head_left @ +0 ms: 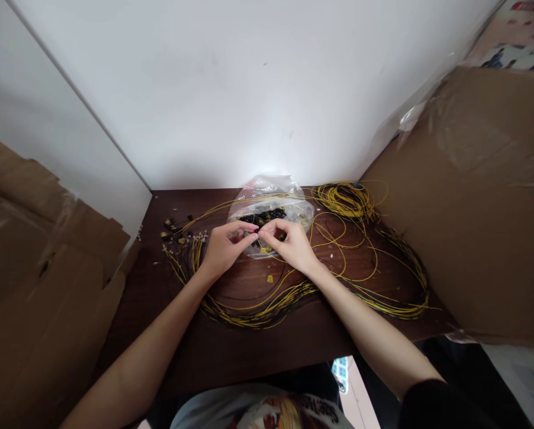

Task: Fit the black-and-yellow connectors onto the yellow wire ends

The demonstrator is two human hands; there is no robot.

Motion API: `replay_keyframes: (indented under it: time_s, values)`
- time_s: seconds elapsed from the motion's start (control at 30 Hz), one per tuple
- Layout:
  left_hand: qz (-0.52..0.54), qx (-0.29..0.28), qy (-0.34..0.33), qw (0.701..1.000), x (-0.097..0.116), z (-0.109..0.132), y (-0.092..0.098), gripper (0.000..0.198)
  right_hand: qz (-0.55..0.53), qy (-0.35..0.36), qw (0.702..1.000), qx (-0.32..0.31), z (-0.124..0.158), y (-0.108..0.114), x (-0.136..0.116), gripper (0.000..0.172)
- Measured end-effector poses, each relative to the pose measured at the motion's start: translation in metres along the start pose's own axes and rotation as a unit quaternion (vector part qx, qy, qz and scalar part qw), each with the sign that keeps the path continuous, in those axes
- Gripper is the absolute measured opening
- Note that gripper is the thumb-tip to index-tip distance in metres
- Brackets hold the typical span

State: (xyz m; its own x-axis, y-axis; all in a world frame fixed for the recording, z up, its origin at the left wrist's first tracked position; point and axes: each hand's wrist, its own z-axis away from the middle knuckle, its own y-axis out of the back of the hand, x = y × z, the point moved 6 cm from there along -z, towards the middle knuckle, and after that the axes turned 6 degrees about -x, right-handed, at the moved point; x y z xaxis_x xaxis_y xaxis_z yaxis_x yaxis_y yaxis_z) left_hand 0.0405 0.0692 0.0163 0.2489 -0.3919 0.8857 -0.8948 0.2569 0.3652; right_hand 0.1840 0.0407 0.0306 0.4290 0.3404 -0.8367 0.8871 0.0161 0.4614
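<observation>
My left hand (227, 241) and my right hand (290, 239) meet fingertip to fingertip above the table's middle. Pinched between them is a small black piece (257, 231), which looks like a plug connector; the fingers cover most of it. Right behind and beneath the hands lies a clear plastic bag (271, 186) with many small black parts (273, 213) inside. A few yellow parts show around it, and one yellow piece (270, 278) lies on the wood nearer to me. A long bundle of yellow and black wires (258, 316) curves below both forearms.
A coil of yellow wire (345, 201) sits at the back right, with loose loops in front. Small black and yellow parts (171, 226) are scattered at the left of the dark table (249, 351). Cardboard (481, 208) stands on both sides, and a white wall (258, 95) closes the back.
</observation>
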Motion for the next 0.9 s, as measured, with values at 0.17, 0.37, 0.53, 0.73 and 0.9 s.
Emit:
replay_keyframes:
  time_s: [0.17,0.37,0.53,0.73,0.9]
  values:
    - [0.021,-0.012,0.022,0.999,-0.005,0.0,-0.002,0.023,0.033,0.026,0.999,0.004,0.001,0.001,-0.003,0.011]
    - [0.036,-0.01,0.022,0.999,-0.007,-0.001,-0.002,0.022,0.118,0.081,0.99,-0.001,0.005,0.001,-0.011,0.014]
    - [0.048,-0.008,0.042,0.998,-0.005,-0.001,-0.003,0.022,0.163,0.102,0.981,-0.004,0.006,0.0,-0.014,0.015]
    - [0.111,-0.012,0.085,0.99,-0.005,0.001,-0.006,0.023,0.159,0.112,0.981,0.003,0.007,0.0,-0.016,0.015]
    - [0.158,-0.019,0.098,0.982,-0.006,0.001,-0.007,0.024,0.138,0.116,0.984,0.006,0.007,0.001,-0.017,0.014]
